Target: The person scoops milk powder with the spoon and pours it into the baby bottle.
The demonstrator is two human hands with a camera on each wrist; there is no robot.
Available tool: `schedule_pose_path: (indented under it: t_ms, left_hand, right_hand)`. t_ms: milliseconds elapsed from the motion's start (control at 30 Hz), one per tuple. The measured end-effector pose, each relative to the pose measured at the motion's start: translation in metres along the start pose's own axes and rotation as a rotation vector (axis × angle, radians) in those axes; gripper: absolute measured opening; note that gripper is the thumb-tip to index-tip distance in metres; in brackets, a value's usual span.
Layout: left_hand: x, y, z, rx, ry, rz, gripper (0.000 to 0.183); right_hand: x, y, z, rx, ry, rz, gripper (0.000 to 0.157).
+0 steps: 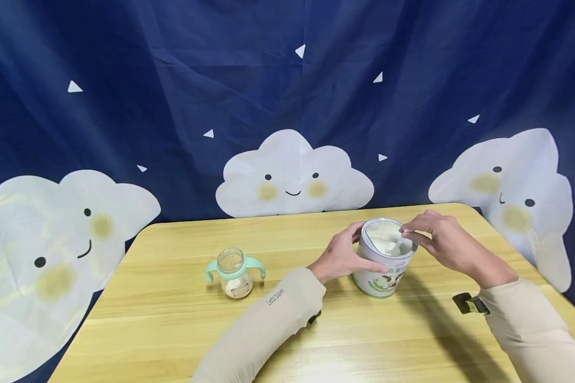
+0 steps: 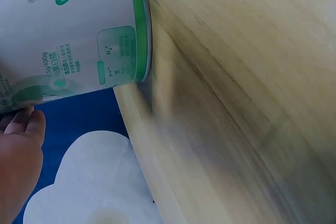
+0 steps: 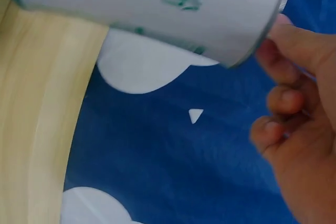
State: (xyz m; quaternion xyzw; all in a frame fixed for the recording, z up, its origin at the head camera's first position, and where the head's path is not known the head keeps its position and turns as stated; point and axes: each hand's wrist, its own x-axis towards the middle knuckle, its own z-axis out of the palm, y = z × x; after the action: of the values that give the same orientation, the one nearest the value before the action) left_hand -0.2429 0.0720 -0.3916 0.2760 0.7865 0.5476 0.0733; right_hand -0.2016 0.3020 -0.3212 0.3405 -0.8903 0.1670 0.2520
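Note:
A white milk powder can (image 1: 377, 281) with green print stands open-topped on the right half of the table. My left hand (image 1: 340, 256) grips its left side, thumb across the front and fingers behind. Over the right rim, my right hand (image 1: 448, 242) pinches a small white scoop (image 1: 395, 247) that reaches into the can; the fingers hide much of its handle. In the left wrist view, fingertips of the left hand (image 2: 22, 153) touch the can's wall (image 2: 68, 19). The right wrist view shows the right hand (image 3: 304, 103) at the can's rim, its lower fingers curled.
A lidless baby bottle (image 1: 237, 282) with mint-green handles stands on the wooden table (image 1: 172, 330), left of the can. Behind the table's far edge hangs a dark blue curtain (image 1: 249, 80) with white clouds.

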Motion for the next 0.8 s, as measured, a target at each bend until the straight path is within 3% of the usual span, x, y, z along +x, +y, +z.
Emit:
schedule_pose_path:
  t_ms: [200,300,433,600,800]
  left_hand:
    - [0.0,0.001,-0.002,0.014,0.016,-0.02,0.097]
    - [0.0,0.0,-0.002,0.007,0.014,-0.021,0.097]
    - [-0.001,-0.001,0.0,0.005,0.008,-0.011,0.096]
    - [0.0,-0.001,0.0,0.007,-0.001,0.005,0.094]
    - [0.0,0.0,0.001,0.024,0.007,-0.006,0.096]
  right_hand:
    - [0.006,-0.01,-0.006,0.078,-0.185,0.138,0.009]
    - [0.007,-0.012,-0.005,0.155,-0.211,0.2,0.008]
    - [0.008,-0.014,0.0,0.274,-0.184,0.256,0.011]
    - [0.008,-0.016,0.001,0.385,-0.143,0.414,0.011]
    - [0.008,-0.012,-0.002,0.369,-0.074,0.609,0.022]
